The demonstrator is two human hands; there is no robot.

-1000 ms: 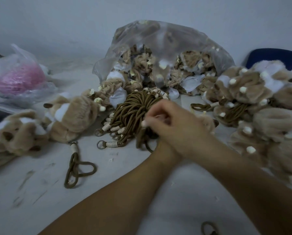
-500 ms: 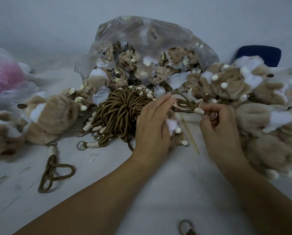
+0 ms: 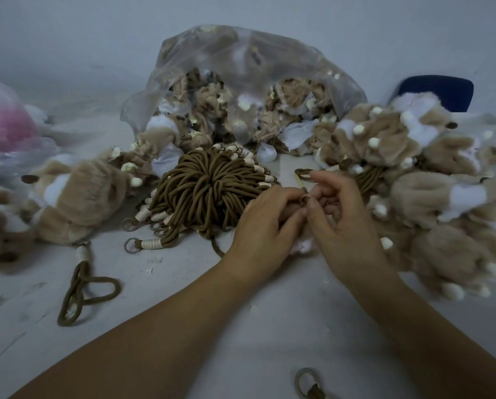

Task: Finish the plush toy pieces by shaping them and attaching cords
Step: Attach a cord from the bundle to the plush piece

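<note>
The head view is dim and soft at the edges. The plush piece (image 3: pixel 301 245) being worked on is mostly hidden under both hands; only a tan patch between the fingers and a pale pinkish edge below them show, lying on the table (image 3: pixel 39 326) just right of the cord bundle (image 3: pixel 209 185). A pink-filled bag (image 3: pixel 2 131) is cut off at the left edge. A metal ring on a cord end (image 3: pixel 307 381) is cut off at the bottom edge. The blue chair back (image 3: pixel 439 92) is half covered by the pile of plush toys (image 3: pixel 428 182) on the right. The clear plastic bag (image 3: pixel 241 67) behind veils the unfinished pieces inside it. A thin pale stick (image 3: pixel 298 180) shows only above the fingers.

The left hand (image 3: pixel 265 226) has its fingers curled over the plush piece, gripping it against the table. The right hand (image 3: pixel 341 223) is curled too, its thumb and bent fingers meeting the left fingertips at a small ring (image 3: pixel 305 199), which it pinches; which fingertip presses it is hard to make out.

A plush toy (image 3: pixel 76 197) lies at the left, with a loose cord (image 3: pixel 79 286) looped on the table in front of it.
</note>
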